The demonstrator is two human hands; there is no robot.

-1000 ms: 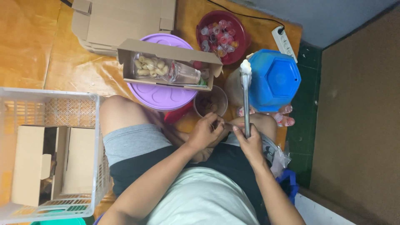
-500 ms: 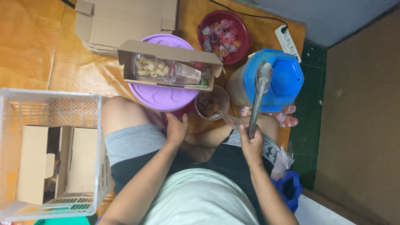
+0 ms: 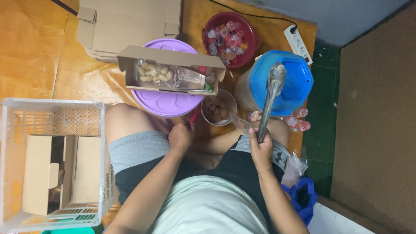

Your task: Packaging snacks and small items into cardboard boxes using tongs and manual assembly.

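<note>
Gripping metal tongs [image 3: 269, 99] in a closed fist, the right hand [image 3: 260, 149] is raising them above the blue lid [image 3: 299, 84]. The left hand [image 3: 180, 138] is pinching a small red item [image 3: 194, 117] beside the clear cup [image 3: 218, 108], under the open box [image 3: 171, 71] on a purple lid [image 3: 167, 104].

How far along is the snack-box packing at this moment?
Done: the open carton on the purple lid already holds pale snacks and a clear cup. In hand: the right hand holds tongs above the blue jar; the left hand is low by something red. Left: the cup of brown snacks and the red bowl of jellies sit outside the unclosed carton.
</note>
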